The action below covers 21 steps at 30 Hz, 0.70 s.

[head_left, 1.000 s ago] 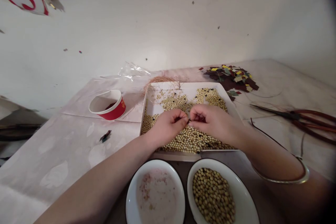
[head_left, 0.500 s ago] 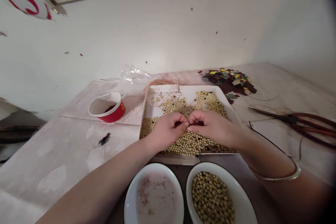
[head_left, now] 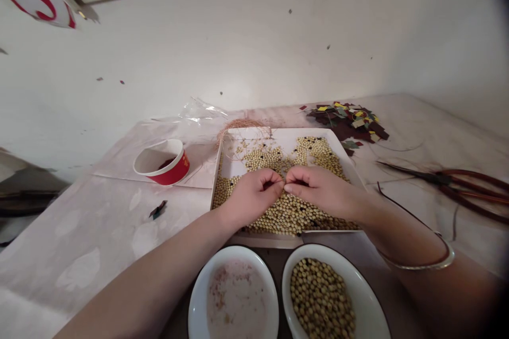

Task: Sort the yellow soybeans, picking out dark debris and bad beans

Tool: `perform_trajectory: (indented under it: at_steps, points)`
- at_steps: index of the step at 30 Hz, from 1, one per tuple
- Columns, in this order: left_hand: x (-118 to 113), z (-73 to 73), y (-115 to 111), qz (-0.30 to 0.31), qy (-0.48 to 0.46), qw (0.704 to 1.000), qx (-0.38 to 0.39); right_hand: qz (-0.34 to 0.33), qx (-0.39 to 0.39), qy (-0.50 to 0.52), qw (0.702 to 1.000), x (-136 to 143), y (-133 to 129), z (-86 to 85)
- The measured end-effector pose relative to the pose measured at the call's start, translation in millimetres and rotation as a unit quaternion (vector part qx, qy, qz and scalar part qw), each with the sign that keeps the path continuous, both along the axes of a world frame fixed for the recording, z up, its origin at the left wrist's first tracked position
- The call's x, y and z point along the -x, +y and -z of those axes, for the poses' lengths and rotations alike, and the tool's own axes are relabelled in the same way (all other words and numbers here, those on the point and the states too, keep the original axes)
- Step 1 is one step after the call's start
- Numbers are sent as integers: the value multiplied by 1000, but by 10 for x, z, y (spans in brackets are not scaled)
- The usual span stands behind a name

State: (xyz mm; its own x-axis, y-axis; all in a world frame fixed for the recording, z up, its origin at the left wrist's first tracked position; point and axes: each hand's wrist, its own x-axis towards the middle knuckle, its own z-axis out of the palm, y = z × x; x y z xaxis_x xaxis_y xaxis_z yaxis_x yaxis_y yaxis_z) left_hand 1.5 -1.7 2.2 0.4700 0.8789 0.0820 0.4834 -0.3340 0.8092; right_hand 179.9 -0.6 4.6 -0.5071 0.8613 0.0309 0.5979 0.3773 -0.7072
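Note:
My left hand point(head_left: 256, 194) and my right hand point(head_left: 314, 189) meet over a shallow white cardboard tray point(head_left: 214, 190), thumbs and forefingers pinched tip to tip. Whatever sits between the fingertips is too small to make out. Pale yellow beads point(head_left: 278, 220), with a few dark ones among them, are spread across the tray beneath my hands. Just in front of the tray stand two white bowls. The left bowl point(head_left: 193, 302) has reddish and tan residue on its bottom. Larger tan beads point(head_left: 322, 296) partly fill the right bowl point(head_left: 371, 310).
To the left are a red-and-white paper cup point(head_left: 177, 169) and a small dark scrap point(head_left: 158, 210). Behind the tray lie coppery thread point(head_left: 242, 124) and clear plastic point(head_left: 202, 111). Coloured scraps point(head_left: 350, 122) are heaped at the back right, with long-handled scissors point(head_left: 445, 179) at right.
Both hands stay pinched together over the tray with only slight finger movement. The whole view shifts very slightly. Nothing is visibly picked up or put down.

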Motion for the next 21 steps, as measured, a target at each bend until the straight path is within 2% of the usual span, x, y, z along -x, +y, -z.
perform_trajectory:
  at_steps: [10, 21]
  points:
    - [-11, -4, -15, 6, -14, 1000, 5, 19, -51, -36, 998, 20, -8, 19]
    - [23, 83, 8, 1, 11, 1000, -29, 50, -28, -15, 998, 73, -76, 16]
